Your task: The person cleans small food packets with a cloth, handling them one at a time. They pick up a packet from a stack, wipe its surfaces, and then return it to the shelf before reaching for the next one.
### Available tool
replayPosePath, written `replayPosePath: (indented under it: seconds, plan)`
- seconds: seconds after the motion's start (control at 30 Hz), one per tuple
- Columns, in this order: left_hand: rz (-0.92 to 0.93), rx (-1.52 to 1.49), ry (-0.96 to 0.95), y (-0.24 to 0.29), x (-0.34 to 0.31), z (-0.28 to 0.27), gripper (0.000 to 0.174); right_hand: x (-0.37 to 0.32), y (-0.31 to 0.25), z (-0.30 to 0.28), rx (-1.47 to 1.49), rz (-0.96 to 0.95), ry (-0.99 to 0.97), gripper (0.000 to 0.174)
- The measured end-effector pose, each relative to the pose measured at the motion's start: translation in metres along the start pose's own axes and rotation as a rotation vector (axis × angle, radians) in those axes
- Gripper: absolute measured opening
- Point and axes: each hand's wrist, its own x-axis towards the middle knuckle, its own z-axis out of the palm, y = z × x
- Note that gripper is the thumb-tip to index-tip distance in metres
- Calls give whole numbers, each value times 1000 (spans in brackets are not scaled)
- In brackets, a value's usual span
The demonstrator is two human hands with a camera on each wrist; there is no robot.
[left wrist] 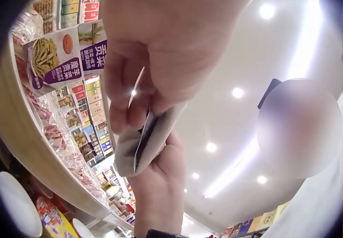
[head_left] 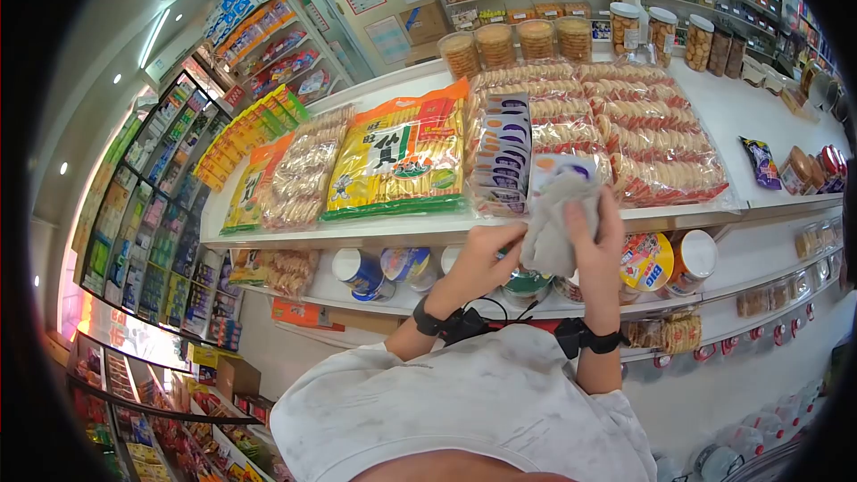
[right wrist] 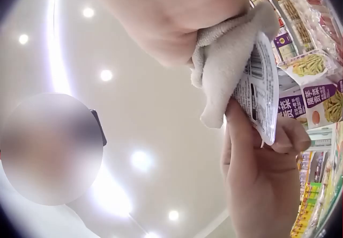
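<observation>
One packet in left hand grip, under cloth.

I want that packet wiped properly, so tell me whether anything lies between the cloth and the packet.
Nothing visible: the cloth lies directly against the packet, which the left hand pinches.

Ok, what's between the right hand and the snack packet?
A grey cloth: the right hand holds it against the snack packet, pinched by the left hand. Right wrist view.
</observation>
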Motion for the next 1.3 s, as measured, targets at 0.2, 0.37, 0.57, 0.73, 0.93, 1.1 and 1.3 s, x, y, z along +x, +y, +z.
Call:
replayPosePath:
  seconds: [0.2,0.37,0.57,0.73,0.93,1.1,1.3]
  plan:
    - [-283,99,37,-2,-3,-20,16,-9,10,-4,-223,-14,-114,20]
    - [-163,-129,71,8,1,-19,23,-8,15,-8,-366,-92,12,24]
    - [-104,-262,-3,6,-13,-9,34,-9,15,15,-408,-517,-192,48]
    - [-359,-575,399,8,-13,0,23,-14,10,21,-586,-609,-357,48]
    - [-389,-426,461,-5,-17,-22,31,-21,35,-3,-456,-435,-176,44]
    - [-70,-45,274,-9,-23,-21,18,-26,35,-17,81,25,161,45]
    - [48,177,380,-2,-5,-22,10,-23,13,16,-64,232,-592,36]
